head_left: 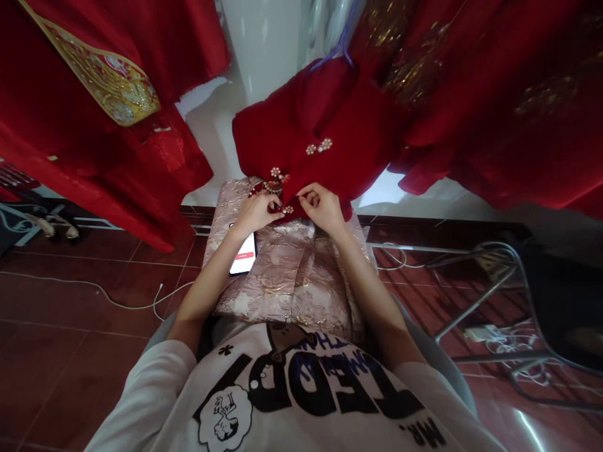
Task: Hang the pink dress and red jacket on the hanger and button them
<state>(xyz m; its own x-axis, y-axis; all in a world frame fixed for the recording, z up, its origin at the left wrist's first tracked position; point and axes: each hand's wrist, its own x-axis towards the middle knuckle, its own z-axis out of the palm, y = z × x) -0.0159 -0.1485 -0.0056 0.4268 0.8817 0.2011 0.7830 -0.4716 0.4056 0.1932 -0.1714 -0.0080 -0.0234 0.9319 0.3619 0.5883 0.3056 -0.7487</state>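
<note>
A red velvet-looking garment (268, 135) hangs on a purple hanger (336, 53), its lower part over my lap. Pearly flower-shaped fasteners (319, 147) decorate its front. My left hand (259, 212) is closed on the garment's edge, thumb and fingertips beside another flower ornament (287, 209). Just above that hand lies a beaded fan-shaped ornament (273, 187). To the right, my right hand (323, 206) is pinched in front of the red cloth; what its fingertips hold is too small to see. A pink brocade cloth (277, 276) covers my lap.
A lit phone (244, 256) lies on the brocade by my left forearm. More red embroidered garments (117, 81) hang on both sides. At right stands a metal-framed chair (513, 263), with white cables (516, 342) on the tiled floor beneath.
</note>
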